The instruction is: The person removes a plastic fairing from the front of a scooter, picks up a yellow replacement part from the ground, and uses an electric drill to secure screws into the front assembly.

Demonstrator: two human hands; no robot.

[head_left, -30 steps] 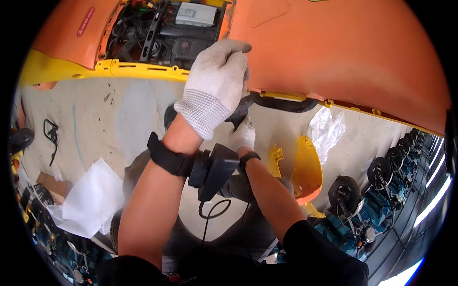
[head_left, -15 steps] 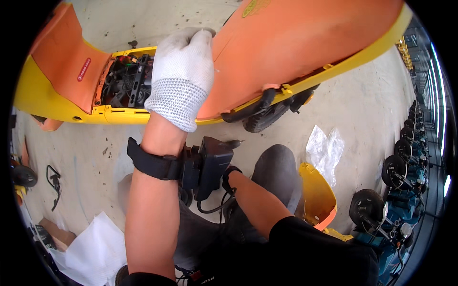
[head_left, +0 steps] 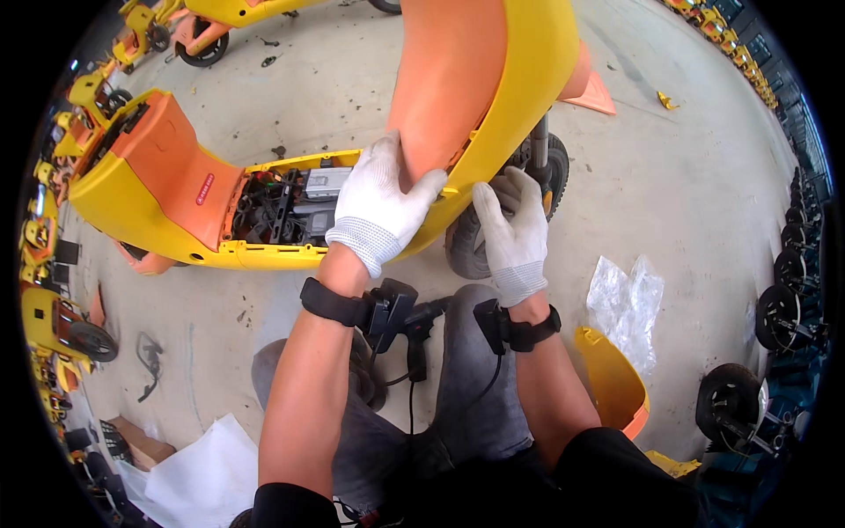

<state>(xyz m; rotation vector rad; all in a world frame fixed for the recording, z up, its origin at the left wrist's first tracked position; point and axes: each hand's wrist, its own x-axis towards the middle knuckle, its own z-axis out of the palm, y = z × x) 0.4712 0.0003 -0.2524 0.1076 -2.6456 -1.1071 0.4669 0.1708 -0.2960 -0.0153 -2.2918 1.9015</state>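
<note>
A scooter with a yellow frame (head_left: 273, 255) and orange panels lies across in front of me, its open middle bay (head_left: 295, 207) showing wiring and a grey box. My left hand (head_left: 378, 198), in a white knit glove, grips the lower part of the upright orange panel (head_left: 449, 97), its thumb pressed along the panel's edge. Just right of the yellow side trim (head_left: 519, 79), my gloved right hand (head_left: 512, 224) is raised in front of the wheel (head_left: 466, 242). Its fingers are half bent with a gap from the thumb, and nothing shows in them. Whether it touches the trim I cannot tell.
A black power drill (head_left: 419, 339) is by my knees. At right are a clear plastic bag (head_left: 625, 304) and a loose yellow-orange shell (head_left: 616, 383). White sheeting (head_left: 202, 475) and a cardboard box (head_left: 145, 444) lie lower left. More scooters (head_left: 57, 321) line the left side.
My right hand has come up from beside my lap to the yellow trim. The orange panel now stands farther back and more upright, with my left hand still on it. My view has shifted.
</note>
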